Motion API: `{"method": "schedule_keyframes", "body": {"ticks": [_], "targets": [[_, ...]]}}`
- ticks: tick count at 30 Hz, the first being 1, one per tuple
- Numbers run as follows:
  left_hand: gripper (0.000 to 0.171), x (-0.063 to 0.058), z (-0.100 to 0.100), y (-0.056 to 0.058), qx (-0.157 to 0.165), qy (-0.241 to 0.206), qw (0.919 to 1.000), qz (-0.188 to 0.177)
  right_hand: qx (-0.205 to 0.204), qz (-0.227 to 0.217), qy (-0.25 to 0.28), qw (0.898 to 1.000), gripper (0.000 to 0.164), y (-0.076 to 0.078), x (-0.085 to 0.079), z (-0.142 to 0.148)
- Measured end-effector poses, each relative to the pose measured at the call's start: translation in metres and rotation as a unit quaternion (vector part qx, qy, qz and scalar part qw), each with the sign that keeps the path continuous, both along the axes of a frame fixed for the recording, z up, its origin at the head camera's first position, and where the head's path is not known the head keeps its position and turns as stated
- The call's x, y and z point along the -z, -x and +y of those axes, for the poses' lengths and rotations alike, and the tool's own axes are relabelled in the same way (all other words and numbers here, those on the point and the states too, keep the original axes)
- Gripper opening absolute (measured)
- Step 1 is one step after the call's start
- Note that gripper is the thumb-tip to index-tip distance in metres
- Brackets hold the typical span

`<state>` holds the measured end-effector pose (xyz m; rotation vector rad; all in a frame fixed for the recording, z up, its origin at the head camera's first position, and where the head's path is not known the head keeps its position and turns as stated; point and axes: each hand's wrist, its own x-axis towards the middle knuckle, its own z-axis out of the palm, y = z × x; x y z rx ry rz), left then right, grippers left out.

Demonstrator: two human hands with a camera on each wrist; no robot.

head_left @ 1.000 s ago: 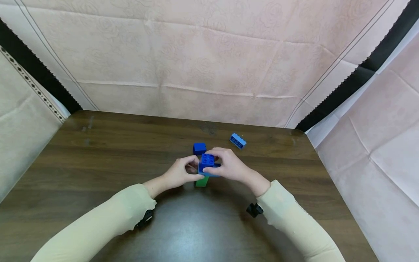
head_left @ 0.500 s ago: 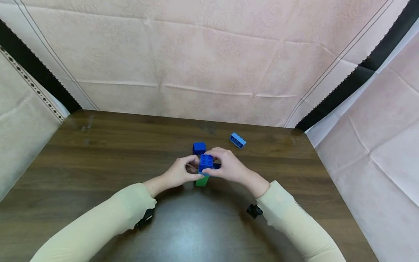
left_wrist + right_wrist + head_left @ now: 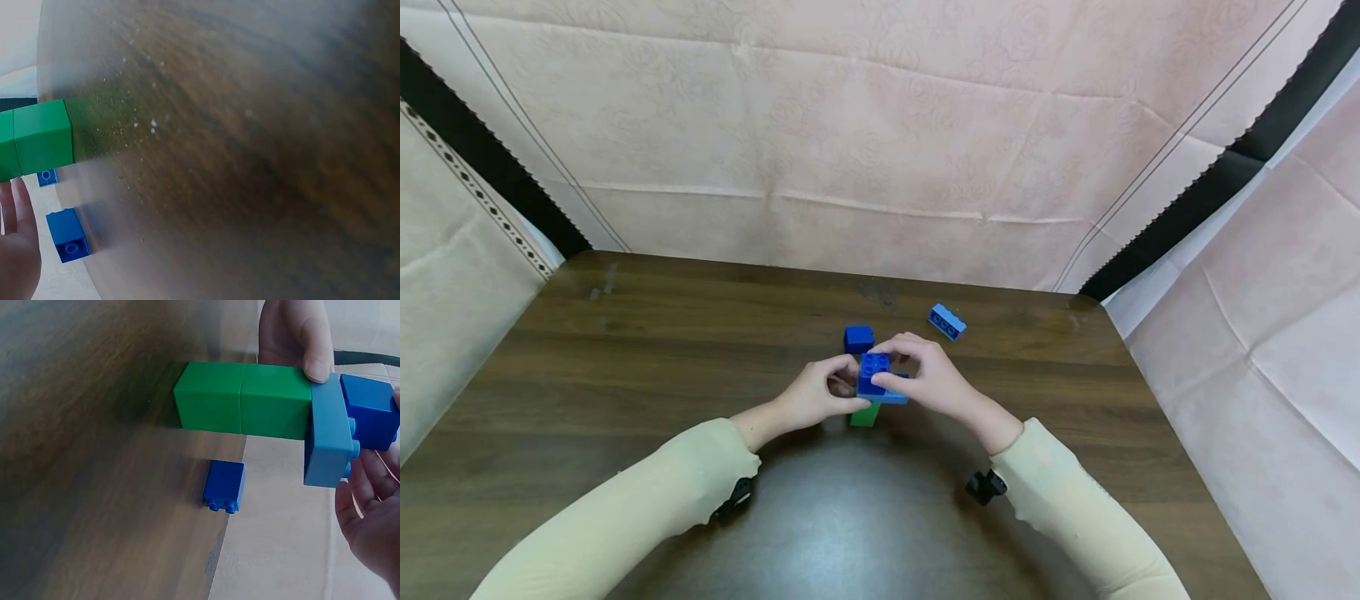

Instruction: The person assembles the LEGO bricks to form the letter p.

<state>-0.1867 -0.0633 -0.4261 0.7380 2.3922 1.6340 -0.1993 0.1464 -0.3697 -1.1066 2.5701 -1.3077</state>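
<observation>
A tower of toy building bricks stands upright on the table. Two green bricks [image 3: 275, 400] form its base, and a longer light blue brick [image 3: 331, 437] lies across their top, overhanging towards the right. My left hand [image 3: 812, 393] pinches that light blue brick near its left end, thumb at the seam above the green. On its studs, at the left end, sits a dark blue square brick [image 3: 874, 368]. My right hand [image 3: 934, 382] holds this dark blue brick, thumb at the front and fingers behind. In the left wrist view only the green part [image 3: 44, 137] of the tower shows.
Behind the tower lies another dark blue brick [image 3: 858, 339] on the brown wooden table [image 3: 715, 333]. Farther back to the right is a light blue brick [image 3: 947, 322] on its side, hollow underside showing. A pale cloth wall [image 3: 865, 150] rises beyond the table's far edge.
My right thumb has risen slightly on the dark blue brick, and more of the light blue brick's front shows. The left hand and the loose bricks have stayed put.
</observation>
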Motion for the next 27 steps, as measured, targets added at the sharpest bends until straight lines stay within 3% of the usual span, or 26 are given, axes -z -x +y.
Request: {"method": "schedule_keyframes", "body": {"ticks": [11, 19, 27], "targets": [[0.025, 0.000, 0.001, 0.000, -0.004, 0.004, 1.0000, -0.006, 0.011, -0.012, 0.017, 1.000, 0.027, -0.002, -0.002, -0.003], [0.021, -0.031, 0.001, -0.015, 0.006, 0.010, 0.9999, -0.005, 0.007, 0.015, 0.003, 1.000, 0.028, -0.005, -0.003, -0.003], [0.022, -0.032, 0.002, -0.017, 0.003, 0.007, 0.9999, -0.010, -0.004, 0.056, 0.004, 0.998, 0.030, -0.005, 0.000, -0.001]]}}
